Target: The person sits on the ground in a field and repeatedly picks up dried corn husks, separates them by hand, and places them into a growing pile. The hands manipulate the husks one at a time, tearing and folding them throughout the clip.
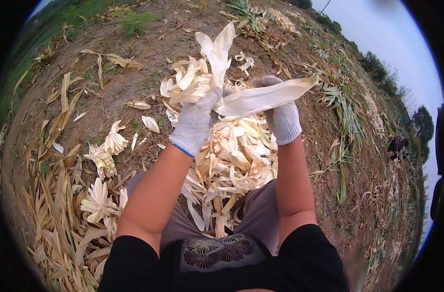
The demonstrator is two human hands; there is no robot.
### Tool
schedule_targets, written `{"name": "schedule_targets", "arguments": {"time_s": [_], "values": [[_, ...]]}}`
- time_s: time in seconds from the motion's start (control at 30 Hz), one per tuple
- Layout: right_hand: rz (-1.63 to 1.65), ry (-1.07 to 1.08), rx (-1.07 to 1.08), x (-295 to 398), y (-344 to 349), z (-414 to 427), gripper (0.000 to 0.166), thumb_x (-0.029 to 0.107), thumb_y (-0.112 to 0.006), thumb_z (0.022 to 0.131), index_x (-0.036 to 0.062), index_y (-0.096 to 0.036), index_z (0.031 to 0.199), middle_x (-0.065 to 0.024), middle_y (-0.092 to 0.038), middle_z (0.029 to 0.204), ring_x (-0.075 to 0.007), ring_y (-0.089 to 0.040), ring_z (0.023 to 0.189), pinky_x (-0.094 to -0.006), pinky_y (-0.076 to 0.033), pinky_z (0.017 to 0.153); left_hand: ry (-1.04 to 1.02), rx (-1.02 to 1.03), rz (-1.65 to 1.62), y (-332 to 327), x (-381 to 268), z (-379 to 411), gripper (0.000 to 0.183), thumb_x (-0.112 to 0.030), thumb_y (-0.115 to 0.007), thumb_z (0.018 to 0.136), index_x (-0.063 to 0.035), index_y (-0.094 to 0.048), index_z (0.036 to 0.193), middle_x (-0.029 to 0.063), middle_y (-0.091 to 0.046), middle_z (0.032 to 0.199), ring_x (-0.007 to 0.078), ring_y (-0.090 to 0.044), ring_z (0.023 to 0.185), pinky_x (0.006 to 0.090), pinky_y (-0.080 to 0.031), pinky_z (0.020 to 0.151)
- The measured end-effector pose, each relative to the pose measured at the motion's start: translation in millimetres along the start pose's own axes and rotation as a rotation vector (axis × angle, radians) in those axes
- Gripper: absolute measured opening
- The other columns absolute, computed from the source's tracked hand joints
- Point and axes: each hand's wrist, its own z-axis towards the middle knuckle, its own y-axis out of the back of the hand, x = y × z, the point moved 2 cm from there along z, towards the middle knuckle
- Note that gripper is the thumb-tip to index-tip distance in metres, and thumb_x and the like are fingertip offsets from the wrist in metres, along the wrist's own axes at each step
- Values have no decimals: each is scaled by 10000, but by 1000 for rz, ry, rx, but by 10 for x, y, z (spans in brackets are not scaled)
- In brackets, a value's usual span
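Note:
My left hand (198, 118), in a white knitted glove with a blue-edged cuff, grips the base of a bunch of pale dry corn husks (219, 58). Two long blades spread upward from this grip. Another broad husk blade (265, 98) stretches right and crosses in front of my right hand (283, 118), also gloved. That blade covers part of the right hand, so whether its fingers pinch the husk is unclear. Whether a cob sits inside the bunch is hidden too. Below both hands, a heap of loose cream husks (240, 157) lies between my legs.
Peeled-back husk clusters (99, 202) lie on the soil at left, beside a pile of dry brown corn leaves (57, 226). Green cut stalks (340, 106) form a row at right. Another person (397, 144) is far off at the right edge.

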Motion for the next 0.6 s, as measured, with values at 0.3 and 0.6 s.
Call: {"name": "schedule_targets", "arguments": {"time_s": [0.3, 0.6], "values": [[199, -97, 46, -647, -168, -20, 875, 244, -756, 829, -10, -301, 1532, -164, -434, 1501, -276, -398, 1398, -398, -376, 1120, -24, -287, 138, 45, 434, 369, 420, -290, -612, 991, 30, -587, 1262, 92, -651, 1151, 174, -641, 1012, 314, -534, 861], [34, -110, 15, -843, 140, -74, 722, 231, -699, 904, -33, -366, 1488, -187, -516, 1418, -266, -525, 1292, -361, -434, 1076, 66, -276, 514, -187, 811, 491, 570, -350, -734, 908, 38, -575, 1293, 104, -636, 1212, 156, -620, 1038, 289, -515, 842]]}}
